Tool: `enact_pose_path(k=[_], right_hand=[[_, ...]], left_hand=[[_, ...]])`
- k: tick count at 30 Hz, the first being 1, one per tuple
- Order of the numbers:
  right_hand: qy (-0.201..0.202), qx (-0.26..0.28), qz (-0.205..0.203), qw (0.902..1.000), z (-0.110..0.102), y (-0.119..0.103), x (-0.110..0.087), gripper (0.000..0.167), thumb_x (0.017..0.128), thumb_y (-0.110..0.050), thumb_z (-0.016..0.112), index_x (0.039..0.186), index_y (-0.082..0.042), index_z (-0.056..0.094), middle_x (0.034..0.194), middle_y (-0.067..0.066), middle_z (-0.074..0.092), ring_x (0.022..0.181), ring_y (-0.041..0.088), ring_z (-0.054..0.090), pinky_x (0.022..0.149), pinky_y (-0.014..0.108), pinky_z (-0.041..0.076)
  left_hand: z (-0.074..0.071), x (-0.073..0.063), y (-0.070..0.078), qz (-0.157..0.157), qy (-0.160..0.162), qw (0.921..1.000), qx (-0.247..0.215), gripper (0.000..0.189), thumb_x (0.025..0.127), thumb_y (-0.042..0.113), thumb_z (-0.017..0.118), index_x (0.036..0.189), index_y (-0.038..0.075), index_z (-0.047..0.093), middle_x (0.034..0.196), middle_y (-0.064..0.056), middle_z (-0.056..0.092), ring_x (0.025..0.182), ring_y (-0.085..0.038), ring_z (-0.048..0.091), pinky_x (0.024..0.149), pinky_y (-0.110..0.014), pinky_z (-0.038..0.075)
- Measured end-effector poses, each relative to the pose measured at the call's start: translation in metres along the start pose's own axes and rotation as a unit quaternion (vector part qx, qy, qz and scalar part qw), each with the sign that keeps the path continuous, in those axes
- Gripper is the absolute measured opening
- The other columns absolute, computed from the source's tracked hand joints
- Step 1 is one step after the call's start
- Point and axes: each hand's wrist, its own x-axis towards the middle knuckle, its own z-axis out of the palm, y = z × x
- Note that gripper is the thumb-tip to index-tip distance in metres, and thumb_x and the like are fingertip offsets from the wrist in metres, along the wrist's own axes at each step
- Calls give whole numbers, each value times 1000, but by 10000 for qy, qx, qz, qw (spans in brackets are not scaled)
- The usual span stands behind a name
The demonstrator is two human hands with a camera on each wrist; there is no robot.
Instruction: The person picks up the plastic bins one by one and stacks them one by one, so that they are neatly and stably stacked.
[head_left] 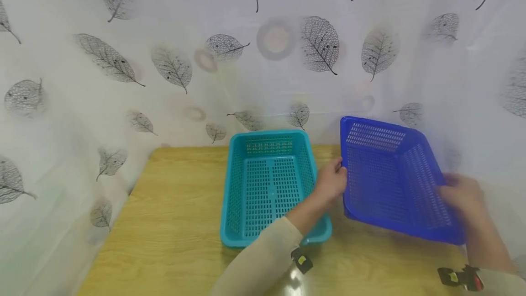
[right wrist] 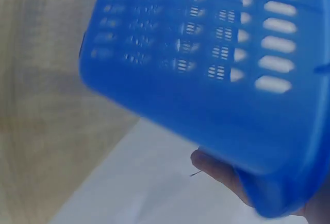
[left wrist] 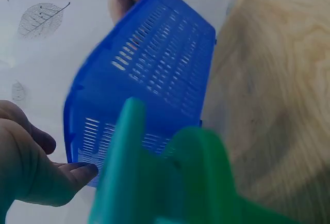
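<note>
A blue slotted plastic basket [head_left: 378, 182] is held tilted above the right part of the table, its inside facing me. My left hand [head_left: 330, 181] grips its left rim; in the left wrist view the fingers of that left hand [left wrist: 41, 167] are at the basket's edge. On the opposite side my right hand [head_left: 464, 195] holds the right rim, slightly blurred. The right wrist view shows the basket's slotted outer wall [right wrist: 206, 100] close up, with fingers [right wrist: 219, 170] of the right hand under its rim. Left of it, a teal slotted basket [head_left: 235, 186] sits upright on the table, partly behind my left forearm.
The wood-grain table [head_left: 172, 214] extends left of the teal basket and toward me. Behind it hangs a pale curtain [head_left: 263, 81] printed with grey leaves, close to the table's back edge. A small dark device [head_left: 302, 260] is worn on the left wrist, another [head_left: 458, 277] on the right.
</note>
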Motion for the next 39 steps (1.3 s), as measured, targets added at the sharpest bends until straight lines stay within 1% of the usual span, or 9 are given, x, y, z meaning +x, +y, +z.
enact_pose_path(k=[4, 8, 11, 16, 20, 23, 30, 37, 39], right_hand=[[-142, 201, -144, 9996, -7, -25, -7, 61, 99, -11, 61, 142, 27, 38, 136, 52, 46, 83, 36, 68, 66, 32, 55], [-115, 132, -449, 9988, -9, -47, -12, 58, 102, -14, 60, 142, 25, 43, 134, 50, 50, 76, 4, 57, 60, 19, 48], [-87, 238, -602, 9979, -9, -61, -13, 57, 104, -14, 59, 143, 24, 43, 132, 50, 53, 73, 6, 61, 60, 19, 50], [128, 268, -629, 9976, -13, -80, -17, 60, 105, -15, 58, 147, 23, 39, 135, 51, 49, 95, 50, 68, 61, 16, 45], [84, 676, -791, 9945, -16, -94, -21, 63, 105, -13, 59, 150, 23, 34, 138, 53, 45, 85, 13, 70, 61, 11, 48], [-99, 1085, -1009, 9889, -8, -105, -22, 63, 107, -12, 58, 153, 21, 31, 141, 52, 43, 80, -17, 54, 65, 11, 53], [-54, 1704, -1077, 9795, 31, -129, -27, 63, 108, -19, 60, 157, 13, 36, 147, 45, 46, 101, 0, 68, 75, 9, 54], [-63, 2450, -1561, 9568, 61, -154, -37, 55, 107, -14, 63, 154, 8, 46, 145, 38, 54, 108, -7, 63, 84, 10, 55], [-164, 2442, -1612, 9561, 67, -161, -42, 56, 108, -16, 63, 155, 6, 45, 147, 35, 55, 117, 8, 68, 86, 10, 54]], left_hand=[[-17, -5, 7, 514, 151, 9976, 437, 48, 112, 18, 52, 159, 14, 48, 152, -4, 60, 134, -18, 62, 106, -31, 54], [-36, -13, 12, 1123, 297, 9899, 812, 49, 113, 18, 49, 161, 13, 45, 153, -6, 58, 131, -18, 64, 104, -29, 55], [-50, -20, 16, 1385, 435, 9861, 815, 49, 113, 17, 47, 161, 13, 44, 154, -7, 58, 133, -18, 63, 108, -32, 53], [-64, -30, 25, 1512, 594, 9849, 592, 49, 113, 17, 48, 162, 16, 44, 154, -2, 58, 135, -13, 59, 112, -33, 49], [-74, -36, 35, 1610, 702, 9842, 215, 48, 113, 16, 47, 161, 17, 46, 151, -4, 61, 131, -17, 64, 104, -30, 55], [-87, -37, 40, 1650, 811, 9829, -58, 46, 113, 13, 47, 159, 13, 49, 149, -6, 63, 130, -21, 66, 103, -31, 57], [-135, -39, 31, 1547, 956, 9832, -182, 45, 112, 14, 49, 157, 12, 52, 152, -5, 61, 136, -16, 59, 111, -37, 51], [-177, -52, 15, 1582, 1124, 9808, -169, 45, 111, 17, 53, 156, 13, 53, 152, -3, 60, 137, -17, 59, 113, -39, 50], [-188, -58, 12, 1585, 1176, 9803, -74, 46, 111, 18, 54, 156, 13, 53, 152, -3, 60, 138, -18, 59, 114, -41, 49]])
